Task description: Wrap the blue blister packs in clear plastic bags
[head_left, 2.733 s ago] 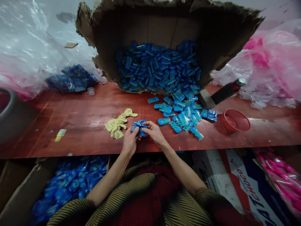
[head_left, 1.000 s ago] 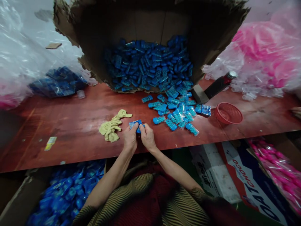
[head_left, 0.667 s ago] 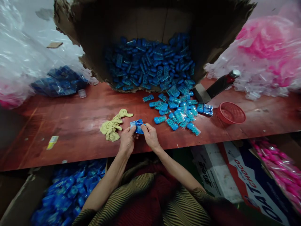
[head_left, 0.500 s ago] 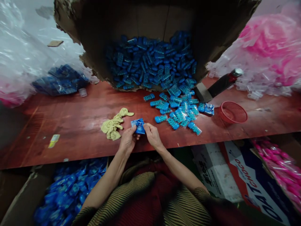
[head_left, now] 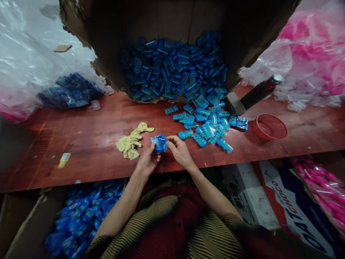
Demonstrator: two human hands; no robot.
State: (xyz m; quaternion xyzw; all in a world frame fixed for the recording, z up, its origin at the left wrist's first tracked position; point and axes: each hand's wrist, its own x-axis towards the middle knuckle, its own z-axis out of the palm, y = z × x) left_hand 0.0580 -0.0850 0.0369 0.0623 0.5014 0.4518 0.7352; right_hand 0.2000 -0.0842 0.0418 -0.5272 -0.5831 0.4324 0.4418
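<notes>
Between my two hands is a small blue printed plastic packet [head_left: 159,142], raised a little over the front part of the red-brown table. My left hand [head_left: 147,159] grips its left side, thumb on top and fingers underneath. At the packet's right edge, my right hand [head_left: 180,151] pinches with thumb and forefinger. A crumpled yellow glove [head_left: 129,142] lies just left of the packet. To the right is a loose heap of clear little bottles [head_left: 207,129] with blue caps and blue beads inside.
A torn cardboard box [head_left: 107,68] opens towards me, piled with similar bottles. A red plastic basket [head_left: 270,126] and a dark bottle-like object [head_left: 260,94] stand right. Below the table edge are blue pieces [head_left: 81,219] at left and pink ones [head_left: 320,190] at right.
My right hand has turned slightly and shifted right along the packet's edge, its fingers more bent. My left hand keeps its hold. The view has moved slightly.
</notes>
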